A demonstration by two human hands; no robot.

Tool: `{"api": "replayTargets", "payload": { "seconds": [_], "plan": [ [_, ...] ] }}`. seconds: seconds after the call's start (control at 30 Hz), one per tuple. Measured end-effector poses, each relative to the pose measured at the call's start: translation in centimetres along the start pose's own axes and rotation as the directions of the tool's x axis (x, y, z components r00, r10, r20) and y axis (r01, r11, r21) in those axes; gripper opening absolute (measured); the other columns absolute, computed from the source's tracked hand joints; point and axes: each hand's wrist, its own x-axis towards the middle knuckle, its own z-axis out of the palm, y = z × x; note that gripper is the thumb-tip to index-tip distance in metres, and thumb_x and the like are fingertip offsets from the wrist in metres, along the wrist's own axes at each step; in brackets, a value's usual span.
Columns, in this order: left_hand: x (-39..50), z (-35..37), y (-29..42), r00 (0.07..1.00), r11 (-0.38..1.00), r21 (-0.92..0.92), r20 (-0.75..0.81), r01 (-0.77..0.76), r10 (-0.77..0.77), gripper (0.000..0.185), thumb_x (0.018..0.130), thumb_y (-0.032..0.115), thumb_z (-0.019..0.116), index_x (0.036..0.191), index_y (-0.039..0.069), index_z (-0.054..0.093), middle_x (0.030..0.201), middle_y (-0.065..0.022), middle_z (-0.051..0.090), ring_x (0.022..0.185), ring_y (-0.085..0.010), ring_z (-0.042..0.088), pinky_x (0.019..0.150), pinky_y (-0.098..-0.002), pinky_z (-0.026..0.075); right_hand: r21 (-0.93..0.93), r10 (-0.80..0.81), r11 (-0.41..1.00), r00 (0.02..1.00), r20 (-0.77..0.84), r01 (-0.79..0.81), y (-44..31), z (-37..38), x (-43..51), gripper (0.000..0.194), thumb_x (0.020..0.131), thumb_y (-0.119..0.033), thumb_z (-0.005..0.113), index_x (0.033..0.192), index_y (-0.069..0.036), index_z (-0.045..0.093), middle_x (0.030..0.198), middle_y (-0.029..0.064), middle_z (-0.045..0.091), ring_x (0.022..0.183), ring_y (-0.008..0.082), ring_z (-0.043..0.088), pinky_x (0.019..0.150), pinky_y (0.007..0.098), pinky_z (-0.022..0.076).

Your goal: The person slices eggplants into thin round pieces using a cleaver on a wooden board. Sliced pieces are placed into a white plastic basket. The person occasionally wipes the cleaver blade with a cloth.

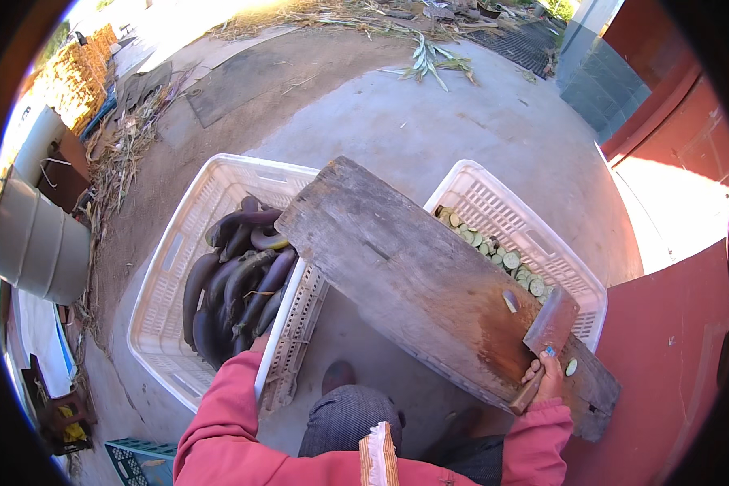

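My right hand [545, 379] is closed around the wooden handle of a cleaver [553, 322], whose blade lies over a weathered wooden board [395, 267]. The board slants across two white plastic crates. Long purple eggplants [237, 285] fill part of the left crate [158, 285]. My left hand [260, 344] reaches into that crate beside them, mostly hidden by its rim and my sleeve; what its fingers do cannot be made out. Round eggplant slices [511, 260] lie in the right crate [537, 240]. One cut piece [510, 301] and one slice [571, 366] rest on the board.
A grey metal drum [39, 243] stands at the far left. Below it, a green plastic crate [140, 458] sits near my left sleeve. Red metal door panels [656, 352] flank the right side. Corn leaves [428, 61] lie on the concrete ahead.
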Motion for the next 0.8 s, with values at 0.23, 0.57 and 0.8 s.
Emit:
{"api": "replayTargets", "payload": {
  "seconds": [0.23,0.57,0.8],
  "plan": [
    [-5.9,-1.9,2.4,0.983,0.999,0.035,-0.18,0.036,-0.029,0.041,0.09,0.033,0.066,0.121,0.005,0.062,0.103,-0.0229,0.069,0.099,-0.039,0.067,0.09,-0.0417,0.051,0.054,-0.024,0.998,1.0,0.02,0.023,0.5,0.2,0.8,0.016,0.089,-0.018,0.065,0.098,-0.011,0.054,0.066,0.0038,0.056,0.045,0.0174,0.054,0.04,0.0333,0.0474],
    [-14.3,-13.8,3.7,0.527,0.363,-0.623,-0.781,-0.693,-0.334,0.037,0.092,0.031,0.072,0.117,0.008,0.059,0.098,-0.005,0.069,0.083,-0.0123,0.065,0.072,-0.028,0.053,0.12,0.006,0.993,1.0,0.024,-0.009,0.2,0.4,0.5,0.015,0.087,-0.016,0.064,0.095,-0.008,0.054,0.065,0.0043,0.057,0.046,0.0184,0.055,0.041,0.0344,0.0471],
    [-24.5,-12.2,21.7,0.566,-0.057,-0.566,-0.824,-0.822,0.014,0.042,0.095,0.032,0.067,0.128,0.009,0.057,0.109,-0.0078,0.07,0.091,-0.0189,0.069,0.079,-0.0311,0.057,0.24,0.056,0.969,0.997,0.046,-0.065,1.1,0.2,0.2,0.017,0.086,-0.018,0.066,0.095,-0.011,0.054,0.068,0.0038,0.057,0.049,0.0192,0.056,0.044,0.0362,0.0486]
  ]
}}
